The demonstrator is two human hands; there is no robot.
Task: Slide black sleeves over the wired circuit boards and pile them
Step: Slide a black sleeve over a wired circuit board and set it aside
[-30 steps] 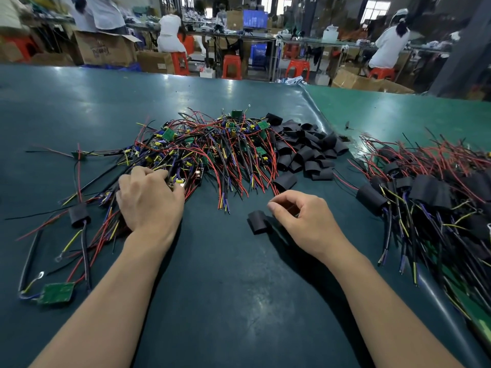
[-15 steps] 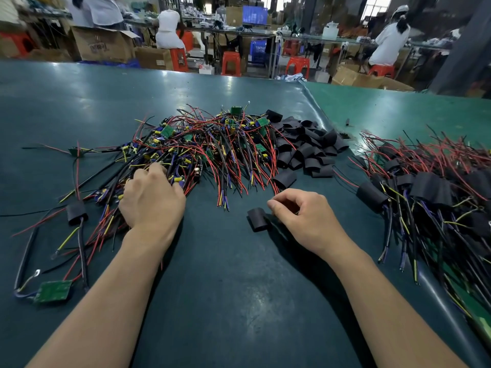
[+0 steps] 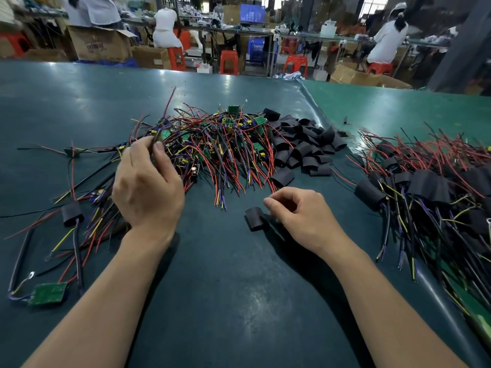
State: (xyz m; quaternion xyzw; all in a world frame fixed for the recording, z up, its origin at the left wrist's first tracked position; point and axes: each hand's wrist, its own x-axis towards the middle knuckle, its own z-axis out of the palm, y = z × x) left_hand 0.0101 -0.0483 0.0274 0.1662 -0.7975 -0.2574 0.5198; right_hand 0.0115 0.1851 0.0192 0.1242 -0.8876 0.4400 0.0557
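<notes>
A heap of wired green circuit boards (image 3: 212, 144) with red, black, yellow and blue leads lies mid-table. My left hand (image 3: 147, 184) is raised at its left edge and pinches one wired board (image 3: 162, 128) between thumb and fingers, its red lead sticking up. To the right of the heap lies a pile of loose black sleeves (image 3: 305, 144). My right hand (image 3: 300, 213) rests on the table with curled fingers holding a single black sleeve (image 3: 254, 217). A pile of sleeved boards (image 3: 435, 187) fills the right side.
Stray wired boards lie at the left: one with a sleeve (image 3: 71, 213), one bare green board (image 3: 47, 293) near the front. The dark green table mat (image 3: 239, 301) meets a lighter green one at a raised seam (image 3: 313, 102). Workers, boxes and red stools stand beyond.
My left hand has lifted from the heap's edge, pulling one wired board up out of the tangle. My right hand stays put with the sleeve.
</notes>
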